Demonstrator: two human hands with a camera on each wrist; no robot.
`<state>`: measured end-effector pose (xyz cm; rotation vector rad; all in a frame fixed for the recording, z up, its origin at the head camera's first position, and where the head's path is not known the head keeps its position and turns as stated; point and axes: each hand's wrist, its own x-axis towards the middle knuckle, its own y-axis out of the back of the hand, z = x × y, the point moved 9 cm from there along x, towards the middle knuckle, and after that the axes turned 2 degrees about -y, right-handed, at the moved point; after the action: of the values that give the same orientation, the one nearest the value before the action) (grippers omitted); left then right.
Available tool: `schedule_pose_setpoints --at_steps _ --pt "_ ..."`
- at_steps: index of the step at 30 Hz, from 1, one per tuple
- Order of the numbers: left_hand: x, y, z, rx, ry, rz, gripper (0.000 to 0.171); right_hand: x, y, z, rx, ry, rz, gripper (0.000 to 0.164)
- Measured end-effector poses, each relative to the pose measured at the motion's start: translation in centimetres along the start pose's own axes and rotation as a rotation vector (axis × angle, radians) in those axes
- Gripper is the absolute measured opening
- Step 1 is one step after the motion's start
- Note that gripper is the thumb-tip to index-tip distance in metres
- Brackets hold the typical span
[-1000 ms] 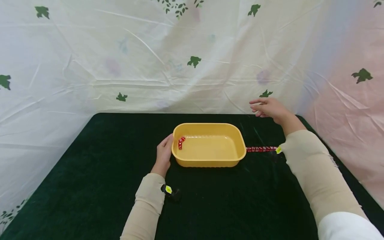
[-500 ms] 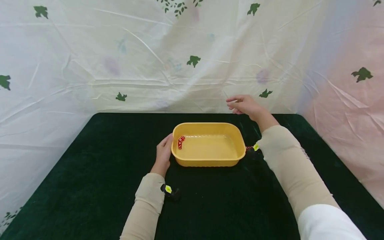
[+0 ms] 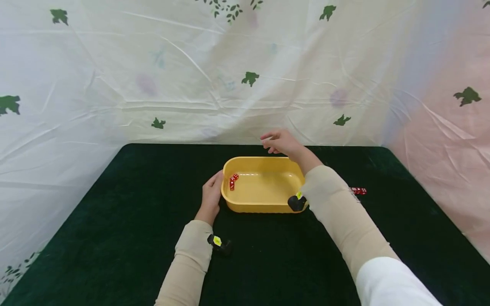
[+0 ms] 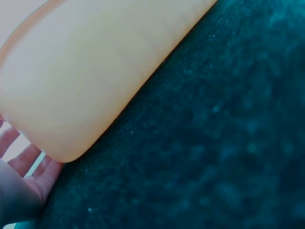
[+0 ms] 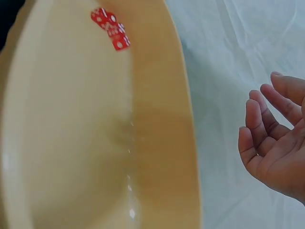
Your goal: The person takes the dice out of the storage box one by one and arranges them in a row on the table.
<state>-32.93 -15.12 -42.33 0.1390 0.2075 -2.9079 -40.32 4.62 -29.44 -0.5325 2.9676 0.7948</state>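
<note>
My left hand [image 3: 210,196] rests against the left end of a yellow plastic basin [image 3: 264,208]. In the left wrist view, extended fingers [image 4: 26,160] touch the basin's outer wall [image 4: 90,90]. A small cluster of red dice with white dots [image 3: 232,183] lies inside near that end; the right wrist view shows these dice [image 5: 114,31] touching one another. Above the basin's far rim hovers my right hand [image 3: 281,143], its fingers loosely bent. The right wrist view shows this hand [image 5: 279,138] with nothing visible in it.
More red dice [image 3: 360,191] lie in a row right of the basin, partly hidden by the right sleeve [image 3: 340,221]. Dark green cloth [image 3: 115,221] covers the table. A pale patterned curtain [image 3: 183,85] hangs behind it.
My right hand has moved left from beyond the basin's right end to above its far rim. The sleeve now covers part of the dice row. My left hand and the basin stay put.
</note>
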Motion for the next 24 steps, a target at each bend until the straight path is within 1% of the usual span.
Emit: schedule_pose_setpoints --at_steps 3,7,10,15,19,24 --pt "-0.1 0.0 0.0 0.001 0.0 0.005 0.043 0.4 -1.2 0.3 0.038 0.0 -0.013 0.029" --pt "-0.1 0.0 0.1 0.008 0.007 0.008 0.044 0.9 -2.8 1.0 0.124 -0.01 -0.034 0.027" --pt "0.0 0.0 0.0 0.011 0.01 0.002 0.045 1.3 -3.8 1.7 0.151 -0.023 -0.04 0.025" --pt "0.0 -0.2 -0.1 0.022 0.004 0.004 0.047 1.5 -5.4 2.3 0.133 -0.039 -0.048 0.025" --pt "-0.1 -0.1 -0.1 0.014 0.0 0.013 0.044 1.6 -6.8 2.5 0.116 -0.045 -0.052 0.025" --pt "-0.1 0.1 0.1 0.009 -0.017 0.015 0.042 2.0 -8.5 3.1 0.129 -0.065 -0.072 0.023"
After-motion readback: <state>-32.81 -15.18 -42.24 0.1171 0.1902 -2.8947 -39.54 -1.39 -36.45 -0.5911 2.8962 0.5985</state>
